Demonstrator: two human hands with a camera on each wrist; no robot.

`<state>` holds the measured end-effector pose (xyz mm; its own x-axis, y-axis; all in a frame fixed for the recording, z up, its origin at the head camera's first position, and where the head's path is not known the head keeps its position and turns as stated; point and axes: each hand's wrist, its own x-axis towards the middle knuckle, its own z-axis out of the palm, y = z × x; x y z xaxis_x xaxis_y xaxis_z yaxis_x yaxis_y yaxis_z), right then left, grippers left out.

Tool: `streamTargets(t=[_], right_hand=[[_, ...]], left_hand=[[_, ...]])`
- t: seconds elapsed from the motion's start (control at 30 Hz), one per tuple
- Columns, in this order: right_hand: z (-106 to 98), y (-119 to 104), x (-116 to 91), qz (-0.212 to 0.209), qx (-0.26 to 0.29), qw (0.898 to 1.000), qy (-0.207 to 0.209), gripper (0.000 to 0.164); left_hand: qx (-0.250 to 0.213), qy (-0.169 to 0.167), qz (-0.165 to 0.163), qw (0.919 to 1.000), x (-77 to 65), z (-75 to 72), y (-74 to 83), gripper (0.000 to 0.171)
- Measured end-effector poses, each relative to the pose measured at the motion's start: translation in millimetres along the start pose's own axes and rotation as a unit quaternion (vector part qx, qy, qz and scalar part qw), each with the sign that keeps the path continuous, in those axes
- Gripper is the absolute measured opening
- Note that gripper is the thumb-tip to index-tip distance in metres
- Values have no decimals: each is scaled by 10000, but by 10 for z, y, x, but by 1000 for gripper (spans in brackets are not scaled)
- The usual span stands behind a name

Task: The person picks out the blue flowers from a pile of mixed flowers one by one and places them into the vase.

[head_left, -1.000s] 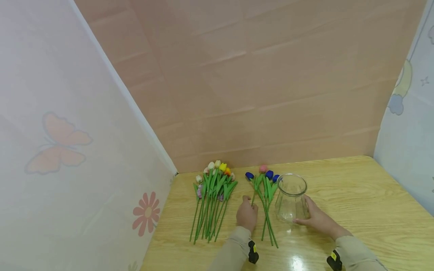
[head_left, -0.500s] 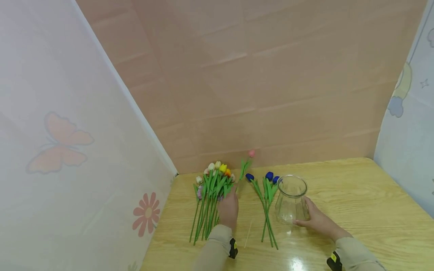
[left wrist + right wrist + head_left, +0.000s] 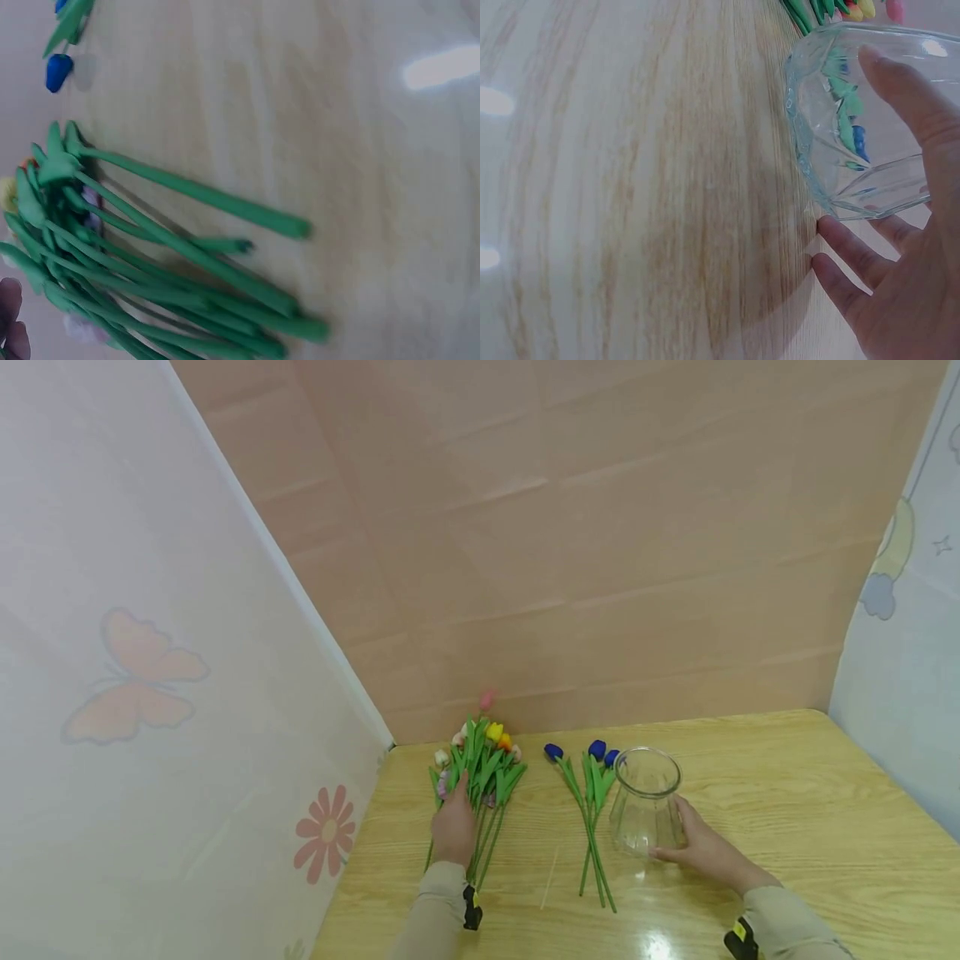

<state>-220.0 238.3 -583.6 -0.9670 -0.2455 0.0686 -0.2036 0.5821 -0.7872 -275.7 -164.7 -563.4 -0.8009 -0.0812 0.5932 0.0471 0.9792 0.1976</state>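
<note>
My left hand pinches a pink tulip by its stem, over the left part of a bunch of tulips in white, yellow, orange and purple. The stem is mostly hidden behind the hand. At the left edge of the left wrist view, only two fingertips show beside the bunch's green stems. On the right, a clear glass vase stands upright on the table. My right hand grips its lower side, with the thumb across the near face in the right wrist view.
Several blue tulips lie with crossed stems between the bunch and the vase. The wooden table meets a brown backdrop at the back and a pale patterned curtain at the left.
The pink tulip was lifted from among the blue ones and carried left by my left hand, over the mixed bunch. My right hand and the vase stay in place.
</note>
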Motion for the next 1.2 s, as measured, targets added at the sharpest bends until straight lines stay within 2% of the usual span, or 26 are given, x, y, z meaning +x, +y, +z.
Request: streamTargets(t=[0.1,0.3,0.5,0.57,0.67,0.8,0.9,0.97,1.13,1.2], right_hand=[[-6,-5,-1,-17,10,10000,4,113],[-10,-15,-4,-6,82,10000,-35,113],[-9,1,2,-9,114,9999,-40,113],[-8,10,10,-35,106,9999,-24,113],[-6,21,19,-57,117,9999,-18,113],[-8,20,17,-51,119,9999,-37,113],[-8,13,14,-48,88,9999,-34,113],[-5,9,12,-52,96,9999,-24,113],[-5,3,6,-25,138,9999,-35,114],[-8,0,4,6,130,9999,-48,114]], left_hand=[[-76,-127,-56,9999,-48,2,-66,41],[-102,-82,-6,9999,-113,88,-165,40],[129,-84,124,9998,-127,93,-198,38],[261,-205,97,9994,-131,76,-201,37],[376,-557,-30,9977,-133,60,-206,37],[305,-869,-225,9955,-110,28,-192,35],[300,-918,-249,9950,-67,-1,-148,35],[375,-895,-153,9952,-34,-11,-93,35],[588,-493,497,9958,25,-11,167,33],[472,-449,679,9956,32,-18,322,33]])
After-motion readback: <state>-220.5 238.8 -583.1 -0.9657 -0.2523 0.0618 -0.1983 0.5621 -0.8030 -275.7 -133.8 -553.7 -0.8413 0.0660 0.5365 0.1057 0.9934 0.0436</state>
